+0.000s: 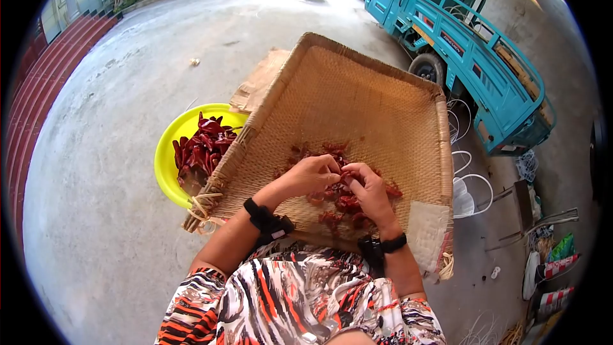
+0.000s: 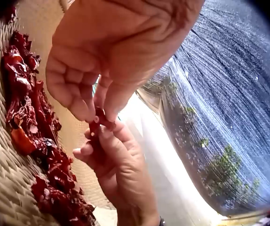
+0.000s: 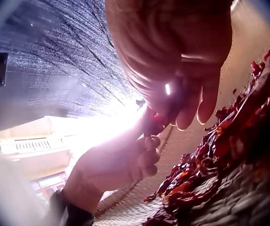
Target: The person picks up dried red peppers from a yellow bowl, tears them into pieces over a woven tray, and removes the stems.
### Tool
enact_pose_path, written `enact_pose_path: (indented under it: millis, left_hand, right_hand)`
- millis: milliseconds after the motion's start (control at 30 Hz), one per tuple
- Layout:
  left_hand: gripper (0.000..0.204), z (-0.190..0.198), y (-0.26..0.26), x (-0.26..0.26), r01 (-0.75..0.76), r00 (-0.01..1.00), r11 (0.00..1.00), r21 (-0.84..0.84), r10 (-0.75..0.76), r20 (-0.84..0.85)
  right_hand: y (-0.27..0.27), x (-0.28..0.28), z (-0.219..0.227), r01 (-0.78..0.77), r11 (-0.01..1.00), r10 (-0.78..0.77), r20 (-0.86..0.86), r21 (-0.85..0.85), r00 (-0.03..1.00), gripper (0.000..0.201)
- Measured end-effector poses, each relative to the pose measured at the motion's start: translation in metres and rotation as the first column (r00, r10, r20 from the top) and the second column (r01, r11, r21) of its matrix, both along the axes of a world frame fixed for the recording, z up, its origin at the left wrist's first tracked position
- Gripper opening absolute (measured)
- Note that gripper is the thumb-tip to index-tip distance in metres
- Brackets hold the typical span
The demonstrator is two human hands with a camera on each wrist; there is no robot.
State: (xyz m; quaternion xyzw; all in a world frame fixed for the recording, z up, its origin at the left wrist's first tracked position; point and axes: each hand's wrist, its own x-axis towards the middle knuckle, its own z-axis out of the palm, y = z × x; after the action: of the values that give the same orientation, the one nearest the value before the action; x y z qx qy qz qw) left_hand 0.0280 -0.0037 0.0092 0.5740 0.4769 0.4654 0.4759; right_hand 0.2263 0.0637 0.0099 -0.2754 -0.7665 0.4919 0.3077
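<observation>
A small piece of dried red chili pepper (image 2: 100, 123) is held between both hands over a woven winnowing basket (image 1: 377, 108). My left hand (image 1: 311, 176) pinches it from the left with thumb and fingertips. From the other side my right hand (image 1: 371, 193) grips it, thumb against the fingers, as the left wrist view shows. Seen from the right wrist, the fingertips of both hands meet around the red piece (image 3: 155, 126). Below them, broken dried chili pieces (image 1: 348, 203) lie in a loose heap on the basket's weave.
A yellow basin (image 1: 167, 167) of whole dried red chilies stands left of the basket, on the concrete ground. Cardboard (image 1: 258, 83) lies behind the basin. A teal cargo tricycle (image 1: 460, 45) is parked at the back right. White wire loops (image 1: 476, 198) and a metal-legged stool (image 1: 523, 207) are at the right.
</observation>
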Motion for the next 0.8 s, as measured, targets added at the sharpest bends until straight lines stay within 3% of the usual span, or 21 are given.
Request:
enact_pose_path:
  millis: [33,167,233,467,567,667,800]
  left_hand:
    - [0.029,0.001,0.0,-0.005,0.029,1.0,0.99,-0.139,-0.03,-0.004]
    - [0.025,-0.001,-0.004,-0.006,0.08,0.996,0.993,-0.083,-0.077,0.037]
    - [0.024,-0.007,-0.003,-0.007,0.088,0.996,0.995,-0.051,-0.086,0.025]
    - [0.024,-0.003,-0.005,-0.015,0.086,0.964,0.977,-0.196,-0.032,0.266]
    - [0.026,-0.005,-0.006,-0.017,0.083,0.954,0.977,-0.195,-0.021,0.3]
    - [0.026,-0.007,-0.005,-0.018,0.041,0.941,0.976,-0.216,0.035,0.336]
    - [0.023,-0.006,-0.006,-0.021,0.057,0.925,0.97,-0.238,0.038,0.378]
  right_hand:
    - [-0.001,-0.001,-0.002,-0.026,0.996,0.022,-0.044,-0.088,0.999,0.017]
    - [-0.001,-0.004,-0.009,-0.076,0.96,0.047,-0.114,-0.268,0.992,0.016]
    - [-0.003,-0.005,-0.011,-0.055,0.962,0.026,-0.11,-0.267,0.994,0.015]
    - [-0.007,-0.002,0.002,-0.046,0.959,0.034,-0.046,-0.28,0.998,0.02]
    - [-0.003,-0.001,-0.007,-0.044,0.979,0.035,-0.05,-0.199,0.998,0.021]
    - [-0.005,-0.001,-0.003,0.051,0.984,-0.065,-0.081,-0.168,0.995,0.02]
    - [0.003,0.006,-0.006,0.071,0.972,-0.084,-0.05,-0.222,0.995,0.019]
